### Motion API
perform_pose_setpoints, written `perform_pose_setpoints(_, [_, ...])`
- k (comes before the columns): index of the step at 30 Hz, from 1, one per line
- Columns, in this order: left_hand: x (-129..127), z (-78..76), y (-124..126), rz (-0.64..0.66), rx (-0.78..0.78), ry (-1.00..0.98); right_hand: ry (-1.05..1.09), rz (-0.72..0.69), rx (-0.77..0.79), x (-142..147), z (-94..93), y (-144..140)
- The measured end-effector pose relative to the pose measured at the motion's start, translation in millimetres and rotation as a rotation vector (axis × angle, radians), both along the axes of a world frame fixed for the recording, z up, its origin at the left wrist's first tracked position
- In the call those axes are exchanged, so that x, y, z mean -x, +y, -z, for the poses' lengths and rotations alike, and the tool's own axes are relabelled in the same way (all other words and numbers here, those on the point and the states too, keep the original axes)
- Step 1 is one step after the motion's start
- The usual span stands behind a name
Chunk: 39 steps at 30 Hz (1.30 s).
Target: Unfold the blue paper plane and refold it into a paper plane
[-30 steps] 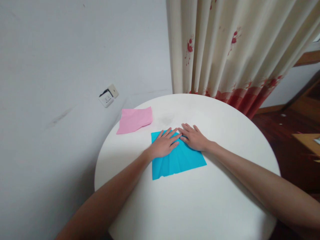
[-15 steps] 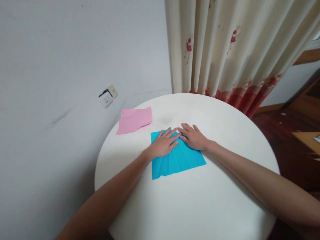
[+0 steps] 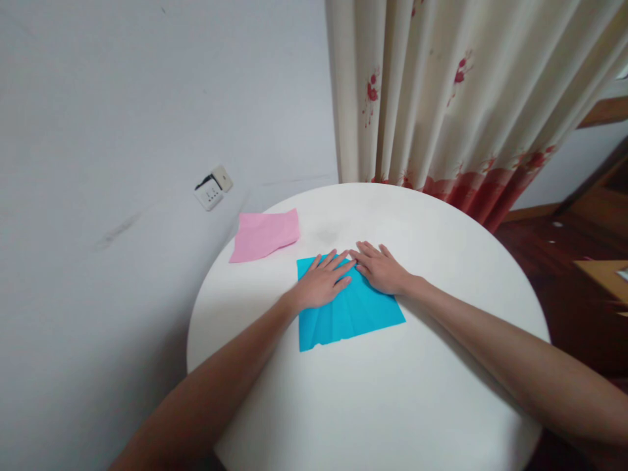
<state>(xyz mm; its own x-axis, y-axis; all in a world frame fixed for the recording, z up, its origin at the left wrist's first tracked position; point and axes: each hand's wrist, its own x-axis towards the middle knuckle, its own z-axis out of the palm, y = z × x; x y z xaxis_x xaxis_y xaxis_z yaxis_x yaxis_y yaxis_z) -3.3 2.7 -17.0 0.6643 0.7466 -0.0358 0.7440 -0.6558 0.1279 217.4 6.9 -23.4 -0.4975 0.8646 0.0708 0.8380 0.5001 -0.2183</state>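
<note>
My left hand [image 3: 321,284] and right hand [image 3: 381,269] lay flat, unclenched, pressing the creased blue paper [image 3: 348,313]; pink paper [image 3: 265,235] waited untouched at ten o'clock.

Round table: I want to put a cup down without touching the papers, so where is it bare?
The white table is bare across its near half, below the blue paper, and on its right side toward the curtain. It is crowded at the far left, where the left hand and right hand press the blue paper beside the pink paper.
</note>
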Motion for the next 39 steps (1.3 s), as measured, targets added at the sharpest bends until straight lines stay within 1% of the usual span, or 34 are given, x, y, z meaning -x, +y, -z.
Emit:
perform_pose_setpoints(13, [-0.9, -1.4, 0.1, -0.015, 0.018, -0.004, -0.003, -0.008, -0.012, 0.0, 0.0, 0.7])
perform_pose_setpoints(21, [-0.1, 0.3, 0.7, -0.009, 0.010, -0.014, -0.013, -0.007, -0.003, -0.6, -0.6, 0.5])
perform_pose_setpoints(39, [-1.1, -3.3, -1.3, -0.011, 0.014, 0.000, -0.002, -0.010, -0.018, -1.0, 1.7, 1.1])
